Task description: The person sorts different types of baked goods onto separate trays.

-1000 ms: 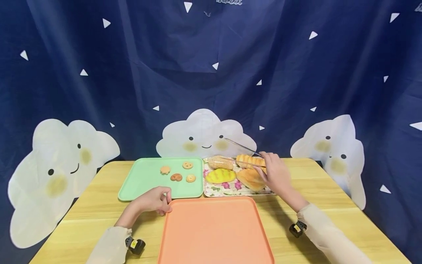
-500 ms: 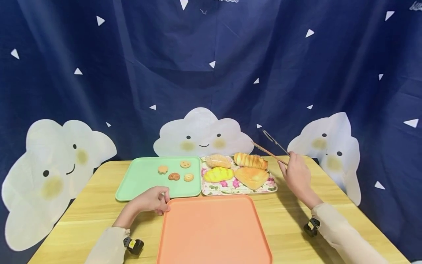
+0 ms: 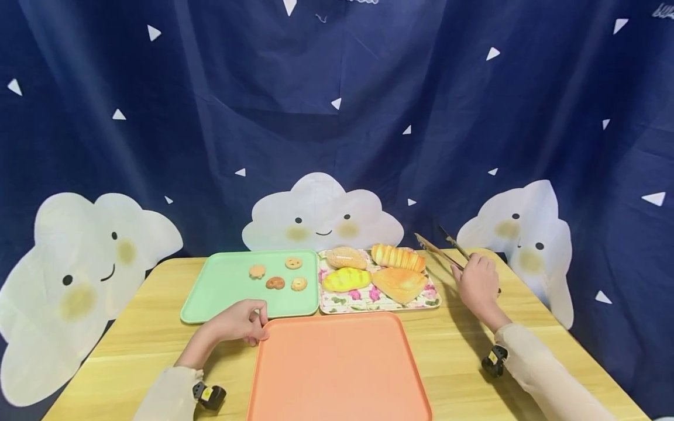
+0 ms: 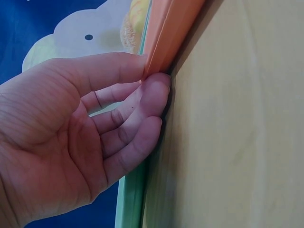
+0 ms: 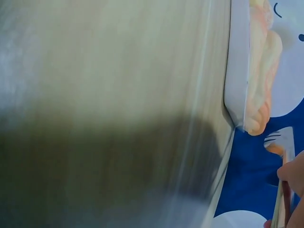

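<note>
My left hand point(image 3: 239, 321) pinches the far left corner of the orange tray point(image 3: 339, 368) between thumb and finger; the left wrist view shows the thumb on top of the rim and fingertips beneath. My right hand point(image 3: 478, 285) holds metal food tongs point(image 3: 439, 248), their arms spread with nothing between the tips, to the right of the flowered tray point(image 3: 337, 301). On that tray lie a yellow bread point(image 3: 347, 279), a seeded bun point(image 3: 346, 257), a ridged roll point(image 3: 398, 258) and a triangular bread point(image 3: 400, 285). In the right wrist view only part of the tongs point(image 5: 284, 147) shows.
A green tray point(image 3: 221, 292) stands at the back left, bearing several small cookies, among them a brown one point(image 3: 275, 283). It sits beside the flowered tray. Behind the wooden table point(image 3: 463, 362) hangs a dark blue curtain point(image 3: 295, 117) with clouds.
My right hand has drawn the tongs away from above the breads to the right, then lowered them slightly. The ridged roll stays on the flowered tray. My left hand keeps its hold.
</note>
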The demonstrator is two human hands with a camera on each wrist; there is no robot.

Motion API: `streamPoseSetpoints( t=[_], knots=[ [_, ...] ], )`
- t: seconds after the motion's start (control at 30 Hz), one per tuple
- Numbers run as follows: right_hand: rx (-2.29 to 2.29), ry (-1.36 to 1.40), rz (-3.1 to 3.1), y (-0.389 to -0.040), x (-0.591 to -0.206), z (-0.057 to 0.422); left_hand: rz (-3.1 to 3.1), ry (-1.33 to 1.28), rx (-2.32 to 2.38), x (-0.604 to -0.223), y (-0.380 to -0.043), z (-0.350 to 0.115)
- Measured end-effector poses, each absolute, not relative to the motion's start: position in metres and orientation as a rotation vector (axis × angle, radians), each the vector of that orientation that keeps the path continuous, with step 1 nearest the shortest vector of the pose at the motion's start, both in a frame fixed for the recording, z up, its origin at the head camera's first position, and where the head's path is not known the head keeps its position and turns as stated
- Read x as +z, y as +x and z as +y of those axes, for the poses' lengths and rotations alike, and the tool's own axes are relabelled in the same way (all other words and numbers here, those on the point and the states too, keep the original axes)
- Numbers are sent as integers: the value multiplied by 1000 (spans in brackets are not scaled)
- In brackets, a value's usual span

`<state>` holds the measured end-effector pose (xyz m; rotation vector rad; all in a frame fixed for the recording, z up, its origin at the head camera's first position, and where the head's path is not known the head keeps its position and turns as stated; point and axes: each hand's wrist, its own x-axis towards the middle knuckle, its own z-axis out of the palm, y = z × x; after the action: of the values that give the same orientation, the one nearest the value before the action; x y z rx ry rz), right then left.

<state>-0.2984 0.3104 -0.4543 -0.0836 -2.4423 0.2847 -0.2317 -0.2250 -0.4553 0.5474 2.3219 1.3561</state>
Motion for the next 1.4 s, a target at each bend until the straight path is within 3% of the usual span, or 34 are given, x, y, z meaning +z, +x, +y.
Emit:
streamPoseSetpoints(
  t=[1.4],
  knots=[
    [503, -440, -2898, -291, -469, 291, 2270, 575, 1406, -463, -233, -229]
  ],
)
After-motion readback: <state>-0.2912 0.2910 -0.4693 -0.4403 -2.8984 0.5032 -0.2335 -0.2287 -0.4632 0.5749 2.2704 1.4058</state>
